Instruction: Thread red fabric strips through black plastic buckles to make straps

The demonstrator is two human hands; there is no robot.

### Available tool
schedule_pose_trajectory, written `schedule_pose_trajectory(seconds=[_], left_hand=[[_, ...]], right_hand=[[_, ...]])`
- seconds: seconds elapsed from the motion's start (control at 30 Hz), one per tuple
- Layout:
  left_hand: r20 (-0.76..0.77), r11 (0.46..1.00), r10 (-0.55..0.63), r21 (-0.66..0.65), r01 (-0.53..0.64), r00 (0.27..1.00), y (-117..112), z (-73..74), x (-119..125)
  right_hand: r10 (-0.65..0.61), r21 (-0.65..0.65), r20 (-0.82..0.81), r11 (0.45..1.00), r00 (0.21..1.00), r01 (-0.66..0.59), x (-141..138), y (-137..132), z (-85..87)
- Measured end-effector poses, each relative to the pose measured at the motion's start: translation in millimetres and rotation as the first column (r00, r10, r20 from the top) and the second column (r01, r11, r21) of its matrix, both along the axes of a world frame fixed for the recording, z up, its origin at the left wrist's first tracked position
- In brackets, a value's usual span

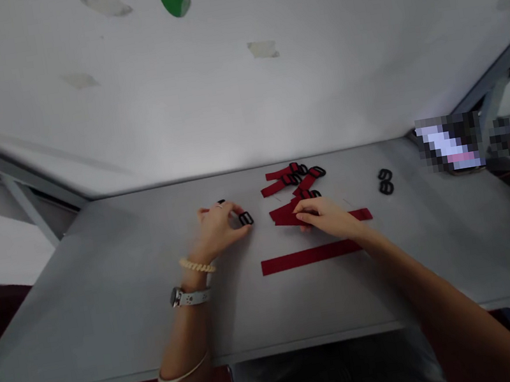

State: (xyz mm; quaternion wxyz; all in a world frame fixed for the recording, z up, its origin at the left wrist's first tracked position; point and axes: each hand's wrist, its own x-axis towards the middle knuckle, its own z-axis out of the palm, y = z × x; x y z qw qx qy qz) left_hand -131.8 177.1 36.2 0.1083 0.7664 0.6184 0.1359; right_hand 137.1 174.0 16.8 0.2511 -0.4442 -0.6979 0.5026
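Observation:
My left hand [219,227] has its thumb and forefinger around a black slide buckle [245,219], gripping it by its edges close to the tabletop. Another black piece [221,202] shows just behind that hand, mostly hidden. My right hand [326,215] pinches a red webbing strap [282,215], whose end points left toward the buckle. Part of the strap is covered by my fingers. A second flat red strap [309,257] lies in front, running under my right forearm. The end of a red strap [361,215] sticks out to the right of my right hand.
Behind my right hand lies a cluster of short red straps with black buckles [289,180]. Two loose black buckles [385,182] sit farther right. A phone-like object [448,146], blurred, rests at the back right. A white wall [224,118] closes off the grey table [106,292].

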Motion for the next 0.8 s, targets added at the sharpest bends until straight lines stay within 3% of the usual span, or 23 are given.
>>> schedule_pose_trajectory(seconds=[0.1,0.23,0.57,0.67,0.8], left_hand=[[0.22,0.991,-0.131,0.067,0.119,0.967,-6.2,5.7,12.5],[0.422,0.971,-0.24,0.104,0.216,0.874,-12.8,9.2,26.9],[0.616,0.948,-0.298,0.1,0.303,0.729,-13.7,0.2,39.4],[0.526,0.951,-0.3,0.098,0.294,0.796,-18.0,-2.7,46.7],[0.27,0.945,-0.296,0.226,0.238,0.916,-24.0,-7.1,56.2]], right_hand=[[-0.03,-0.093,-0.106,0.995,0.994,0.02,-0.3,0.1,-1.0],[-0.038,-0.116,-0.139,0.993,0.99,0.022,-0.9,-0.4,-0.4],[-0.031,-0.161,-0.22,0.987,0.975,-0.004,-1.3,-5.0,8.4],[-0.018,-0.163,-0.307,0.986,0.952,-0.034,-7.1,-10.6,11.6],[-0.049,-0.133,-0.38,0.991,0.924,-0.002,-17.4,-14.5,5.0]])
